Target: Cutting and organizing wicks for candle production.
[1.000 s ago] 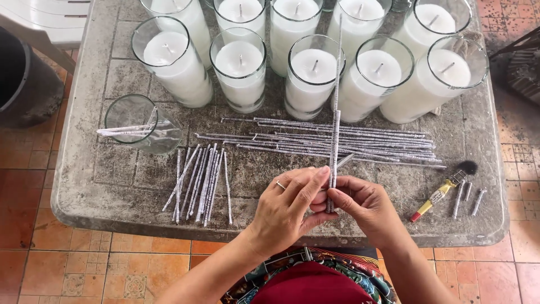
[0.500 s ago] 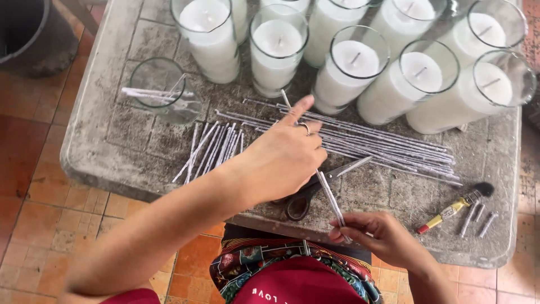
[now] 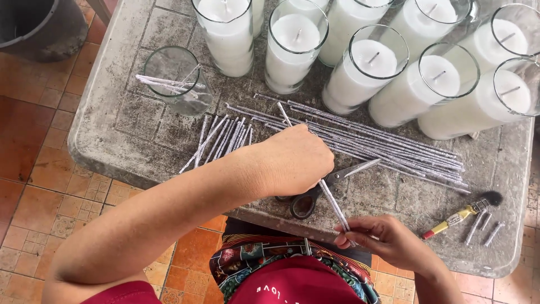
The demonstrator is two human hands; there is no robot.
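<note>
Thin grey-white paper stick (image 3: 332,200), printed speckle, lower centre of frame. Right hand (image 3: 388,239) fingers pinch its near end; left hand (image 3: 292,160) closed over the middle, index finger now curled in, not extended. Long axis diagonal, pointing upper left over the tabletop (image 3: 129,129), crossing scissors (image 3: 315,191).
</note>
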